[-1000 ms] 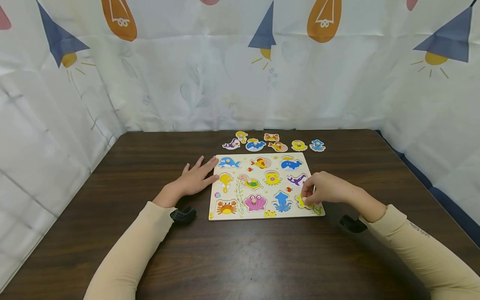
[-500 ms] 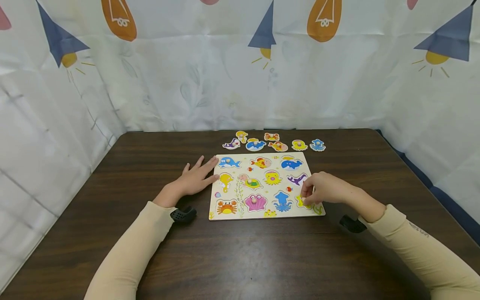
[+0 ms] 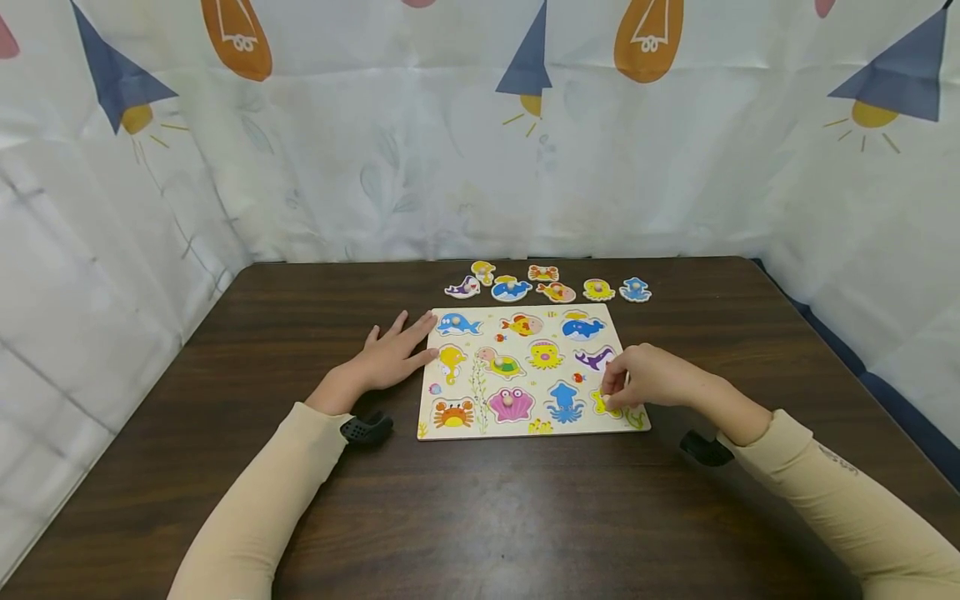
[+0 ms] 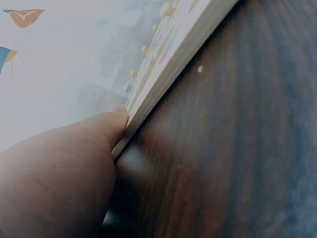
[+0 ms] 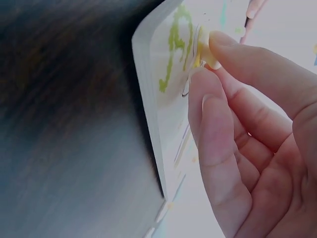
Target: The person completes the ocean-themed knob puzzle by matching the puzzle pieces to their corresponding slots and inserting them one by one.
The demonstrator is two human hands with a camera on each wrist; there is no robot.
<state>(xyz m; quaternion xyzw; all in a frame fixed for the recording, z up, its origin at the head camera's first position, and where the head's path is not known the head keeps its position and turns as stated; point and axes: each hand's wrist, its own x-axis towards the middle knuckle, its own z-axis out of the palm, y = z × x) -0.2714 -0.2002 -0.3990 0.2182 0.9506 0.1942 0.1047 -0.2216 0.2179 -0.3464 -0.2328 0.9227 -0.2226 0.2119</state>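
Observation:
A pale wooden puzzle board [image 3: 532,312] printed with sea animals lies on the table. At its lower right corner my right hand [image 3: 651,375] pinches the small knob [image 5: 207,48] of a yellow starfish piece [image 3: 606,405] between thumb and fingers. The starfish lies over its matching spot on the board, partly hidden by the fingers. My left hand [image 3: 386,358] rests at the board's left edge, fingers spread and thumb tip touching the rim. Knobbed pieces sit in the board: a blue whale [image 3: 459,324], a turtle [image 3: 501,365] and a pink shell [image 3: 512,406].
Behind the board several loose knobbed pieces lie on the dark table [image 3: 480,517]. Among them are a seahorse [image 3: 483,272], a crab [image 3: 543,273] and a blue squid [image 3: 635,290]. A printed white curtain [image 3: 450,183] encloses the table's back and sides.

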